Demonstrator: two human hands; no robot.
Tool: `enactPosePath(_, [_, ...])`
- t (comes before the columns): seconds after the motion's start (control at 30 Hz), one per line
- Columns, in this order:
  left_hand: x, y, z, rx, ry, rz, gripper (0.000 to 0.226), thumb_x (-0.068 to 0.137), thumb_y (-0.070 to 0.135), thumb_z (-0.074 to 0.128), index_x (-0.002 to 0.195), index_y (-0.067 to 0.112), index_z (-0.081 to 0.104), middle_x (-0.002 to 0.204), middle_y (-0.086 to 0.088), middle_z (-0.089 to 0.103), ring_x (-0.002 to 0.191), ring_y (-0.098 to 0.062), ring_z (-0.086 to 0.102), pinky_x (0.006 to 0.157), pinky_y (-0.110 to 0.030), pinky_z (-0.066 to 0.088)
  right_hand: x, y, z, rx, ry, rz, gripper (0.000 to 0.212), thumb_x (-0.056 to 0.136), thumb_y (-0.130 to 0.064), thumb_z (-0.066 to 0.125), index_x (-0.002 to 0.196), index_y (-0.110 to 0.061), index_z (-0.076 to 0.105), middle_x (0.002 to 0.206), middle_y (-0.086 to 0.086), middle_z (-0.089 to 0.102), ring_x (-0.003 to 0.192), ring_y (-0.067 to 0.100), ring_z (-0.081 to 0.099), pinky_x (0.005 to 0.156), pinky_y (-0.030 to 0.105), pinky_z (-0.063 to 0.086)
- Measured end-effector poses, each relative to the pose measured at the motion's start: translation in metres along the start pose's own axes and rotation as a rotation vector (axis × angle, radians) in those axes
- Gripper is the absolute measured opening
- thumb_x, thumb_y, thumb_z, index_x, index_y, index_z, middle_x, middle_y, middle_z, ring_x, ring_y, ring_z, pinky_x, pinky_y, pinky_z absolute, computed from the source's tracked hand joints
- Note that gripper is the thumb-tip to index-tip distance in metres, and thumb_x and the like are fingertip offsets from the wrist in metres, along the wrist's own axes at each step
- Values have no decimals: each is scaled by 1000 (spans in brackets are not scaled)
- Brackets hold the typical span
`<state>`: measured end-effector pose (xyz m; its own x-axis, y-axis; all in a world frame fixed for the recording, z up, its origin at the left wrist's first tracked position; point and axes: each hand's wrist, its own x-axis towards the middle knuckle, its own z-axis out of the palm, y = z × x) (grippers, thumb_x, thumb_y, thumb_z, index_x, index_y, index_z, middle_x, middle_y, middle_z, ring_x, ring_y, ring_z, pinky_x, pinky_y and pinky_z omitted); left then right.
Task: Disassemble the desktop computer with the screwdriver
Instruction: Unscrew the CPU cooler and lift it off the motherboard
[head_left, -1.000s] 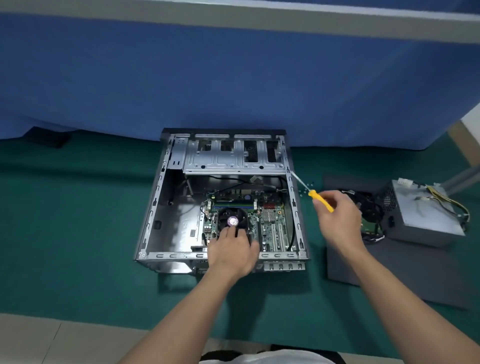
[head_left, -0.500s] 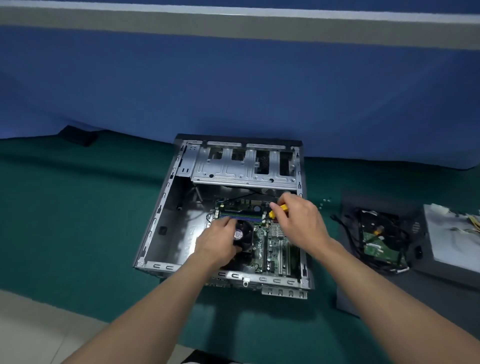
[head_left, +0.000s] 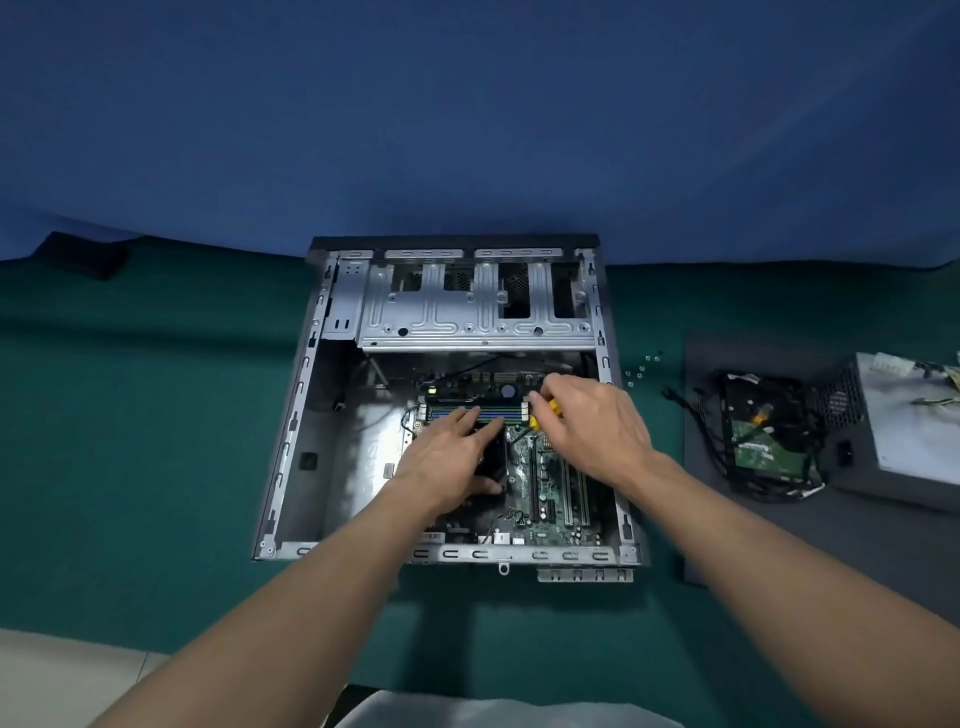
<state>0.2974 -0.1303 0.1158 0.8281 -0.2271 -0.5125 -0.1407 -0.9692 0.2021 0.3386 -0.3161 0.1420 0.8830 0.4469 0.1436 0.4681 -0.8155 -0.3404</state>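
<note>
Lying open mid-desk, the desktop computer shows its motherboard. The left hand, grip apart, rests flat on the fan, fingertips at the memory sticks. The right hand, grip clamped on the screwdriver, works just beyond. A slipped tip could gouge the board.

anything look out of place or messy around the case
Small loose screws lie scattered on the green cloth right of the case, easy to lose. A black cable trails off the grey mat. No damage shows.

Bare matt metal case, green cloth tbl cover, yellow plastic screwdriver handle.
</note>
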Motion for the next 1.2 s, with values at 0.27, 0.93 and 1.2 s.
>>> enactPosePath(0.27, [4,-3,-1,-77,-70,22,91,86,49,59,153,31,-1,161,-5,-4,148,-23,-7,117,-36,-2,2,-1,1,-2,9,58,25,97,-27,47,79,-12,55,64,-3,57,50,18,51,47,28,41])
enactPosePath(0.93, [4,2,-5,-20,-97,10,90,88,51,56,154,26,0,161,-10,-2,148,-27,-5,118,-37,0,11,-32,1,-63,-3,-206,18,95,-17,54,80,-8,55,72,6,55,63,22,47,53,35,44])
enactPosePath(1.2, [3,1,-5,-38,-103,16,91,88,50,56,153,28,-3,161,-8,-3,148,-26,-7,118,-37,-1,25,-20,-18,-94,-249,50,32,100,-37,42,90,-10,57,89,10,61,81,30,57,68,37,44])
